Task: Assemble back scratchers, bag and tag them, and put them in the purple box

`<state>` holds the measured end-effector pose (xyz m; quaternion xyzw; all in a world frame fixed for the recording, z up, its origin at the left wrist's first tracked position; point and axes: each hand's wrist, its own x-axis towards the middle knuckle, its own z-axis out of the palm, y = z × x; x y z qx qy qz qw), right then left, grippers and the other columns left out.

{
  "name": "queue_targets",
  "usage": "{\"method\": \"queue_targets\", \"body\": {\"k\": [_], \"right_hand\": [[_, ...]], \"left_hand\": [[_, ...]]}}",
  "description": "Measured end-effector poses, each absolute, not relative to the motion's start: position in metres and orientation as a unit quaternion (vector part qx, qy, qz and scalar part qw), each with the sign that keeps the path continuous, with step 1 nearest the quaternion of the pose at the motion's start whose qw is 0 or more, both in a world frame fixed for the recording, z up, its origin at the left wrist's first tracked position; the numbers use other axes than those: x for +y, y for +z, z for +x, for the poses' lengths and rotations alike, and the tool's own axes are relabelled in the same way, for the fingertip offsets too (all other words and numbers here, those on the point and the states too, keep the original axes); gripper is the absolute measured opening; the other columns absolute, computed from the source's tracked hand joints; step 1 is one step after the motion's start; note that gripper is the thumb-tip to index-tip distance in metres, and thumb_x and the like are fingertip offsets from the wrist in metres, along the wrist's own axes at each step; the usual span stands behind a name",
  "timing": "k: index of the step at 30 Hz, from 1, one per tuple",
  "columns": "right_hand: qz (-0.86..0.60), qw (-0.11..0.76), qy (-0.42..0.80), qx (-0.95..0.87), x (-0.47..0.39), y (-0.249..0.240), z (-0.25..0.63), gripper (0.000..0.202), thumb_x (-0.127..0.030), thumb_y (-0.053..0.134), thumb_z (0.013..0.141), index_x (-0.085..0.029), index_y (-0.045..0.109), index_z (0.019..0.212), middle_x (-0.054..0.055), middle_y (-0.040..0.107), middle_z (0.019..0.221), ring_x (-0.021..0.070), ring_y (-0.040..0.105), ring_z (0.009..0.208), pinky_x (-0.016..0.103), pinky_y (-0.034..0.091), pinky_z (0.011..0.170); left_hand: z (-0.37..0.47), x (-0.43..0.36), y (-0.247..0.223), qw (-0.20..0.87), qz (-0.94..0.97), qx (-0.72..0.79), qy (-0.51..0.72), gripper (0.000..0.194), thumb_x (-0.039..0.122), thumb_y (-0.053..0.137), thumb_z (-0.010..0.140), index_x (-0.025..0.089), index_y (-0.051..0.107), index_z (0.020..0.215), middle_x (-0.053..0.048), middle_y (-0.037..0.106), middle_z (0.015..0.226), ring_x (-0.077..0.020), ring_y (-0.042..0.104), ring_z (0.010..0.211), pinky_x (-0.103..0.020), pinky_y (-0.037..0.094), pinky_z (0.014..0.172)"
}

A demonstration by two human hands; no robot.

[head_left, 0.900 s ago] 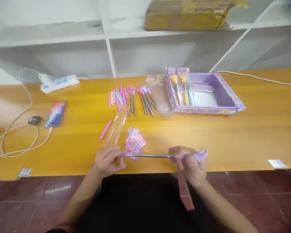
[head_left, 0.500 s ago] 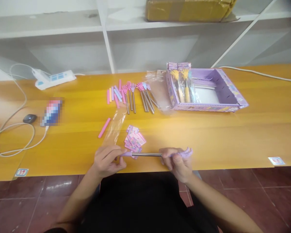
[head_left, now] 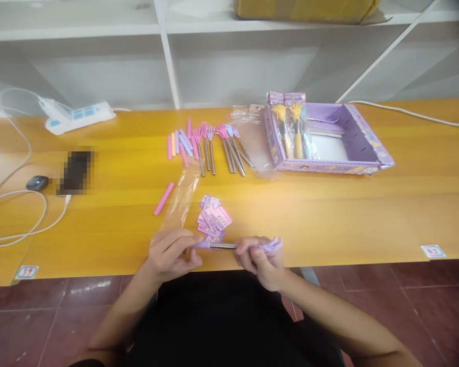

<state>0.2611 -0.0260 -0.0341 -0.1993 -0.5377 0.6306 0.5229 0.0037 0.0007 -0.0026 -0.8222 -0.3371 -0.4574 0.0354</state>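
Observation:
Between my hands, near the table's front edge, lies a back scratcher [head_left: 222, 245] with a metal rod and purple ends. My left hand [head_left: 172, 255] pinches its purple handle sleeve. My right hand [head_left: 262, 261] is wrapped round the other end, just below the purple claw head. Just beyond the rod is a small pile of pink and purple printed cards [head_left: 214, 216]. A flat clear plastic bag [head_left: 181, 199] and a single pink sleeve [head_left: 164, 199] lie past my left hand.
Several back scratchers [head_left: 231, 153] with pink, blue and purple heads lie farther back, beside coloured sleeves [head_left: 181, 142]. A purple display box [head_left: 329, 165] holds bagged scratchers. At left are a power strip [head_left: 80, 116], a phone [head_left: 75, 172] with cable and a black mouse-like object [head_left: 37, 182].
My right hand has moved left toward my left hand, and the exposed metal rod between them is shorter. The phone's screen has gone dark. The view has shifted slightly.

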Motion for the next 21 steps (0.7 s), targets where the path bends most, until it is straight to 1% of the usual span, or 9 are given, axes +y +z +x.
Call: {"method": "queue_targets", "body": {"k": [6, 11, 17, 21], "right_hand": [[-0.187, 0.498, 0.649, -0.544, -0.026, -0.035, 0.259, 0.033, -0.042, 0.045, 0.116, -0.021, 0.07, 0.116, -0.01, 0.035, 0.054, 0.0087, 0.03, 0.042, 0.024, 0.03, 0.048], [-0.188, 0.485, 0.652, -0.552, -0.024, -0.027, 0.254, 0.034, -0.043, 0.047, 0.115, -0.019, 0.071, 0.112, -0.011, 0.036, 0.052, 0.0076, 0.03, 0.04, 0.023, 0.03, 0.046], [-0.187, 0.478, 0.669, -0.539, -0.029, -0.038, 0.254, 0.031, -0.04, 0.048, 0.115, -0.019, 0.07, 0.116, -0.01, 0.04, 0.053, 0.0076, 0.033, 0.041, 0.022, 0.032, 0.046], [-0.209, 0.482, 0.648, -0.552, -0.033, -0.041, 0.254, 0.035, -0.046, 0.048, 0.114, -0.019, 0.071, 0.114, -0.01, 0.039, 0.053, 0.0086, 0.035, 0.042, 0.023, 0.034, 0.046]], "left_hand": [[0.006, 0.0, 0.0, 0.036, -0.82, -0.332, -0.466, 0.025, 0.011, 0.07, 0.08, 0.017, 0.074, 0.103, -0.001, 0.076, 0.076, -0.0146, 0.074, 0.066, -0.024, 0.059, 0.063], [0.005, 0.0, -0.002, 0.03, -0.817, -0.332, -0.47, 0.027, 0.011, 0.071, 0.079, 0.018, 0.074, 0.105, -0.001, 0.076, 0.076, -0.0152, 0.074, 0.066, -0.024, 0.059, 0.062], [0.004, 0.0, -0.007, 0.03, -0.82, -0.329, -0.466, 0.028, 0.013, 0.073, 0.079, 0.02, 0.074, 0.106, -0.001, 0.077, 0.078, -0.0153, 0.074, 0.066, -0.025, 0.06, 0.064], [-0.001, 0.0, -0.005, 0.014, -0.836, -0.318, -0.447, 0.029, 0.01, 0.071, 0.079, 0.019, 0.073, 0.106, -0.002, 0.078, 0.081, -0.0157, 0.075, 0.07, -0.026, 0.059, 0.067]]}}
